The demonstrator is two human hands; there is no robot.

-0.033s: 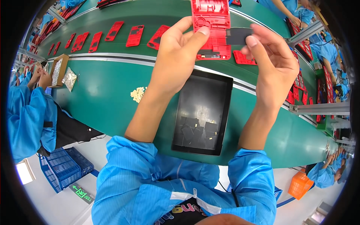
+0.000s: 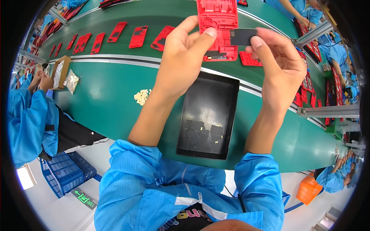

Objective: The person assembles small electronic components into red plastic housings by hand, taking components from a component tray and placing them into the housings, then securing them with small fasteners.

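My left hand (image 2: 185, 54) grips a red plastic housing (image 2: 219, 32) by its left side, thumb pressed on its inner face. Moulded ribs, a ring shape and recesses show inside the housing; its top end is cut off by the picture edge. In my right hand (image 2: 281, 65) a thin black rectangular piece (image 2: 243, 37) is pinched between thumb and fingers. Its left end overlaps the right edge of the housing; whether they touch, I cannot tell. Below my hands lies a black tray (image 2: 202, 96), with several similar dark flat pieces (image 2: 200, 133) in its near half.
More red housings (image 2: 138, 36) lie spaced along the green belt (image 2: 154, 15) beyond a metal rail (image 2: 115, 58). On the green bench sit a pile of small cream pieces (image 2: 142, 97), a clear bag (image 2: 71, 81) and a cardboard box (image 2: 61, 73). Co-workers in blue sit on both sides.
The black piece in my right hand has shifted slightly left, further over the red housing. My left hand and the housing have barely moved.
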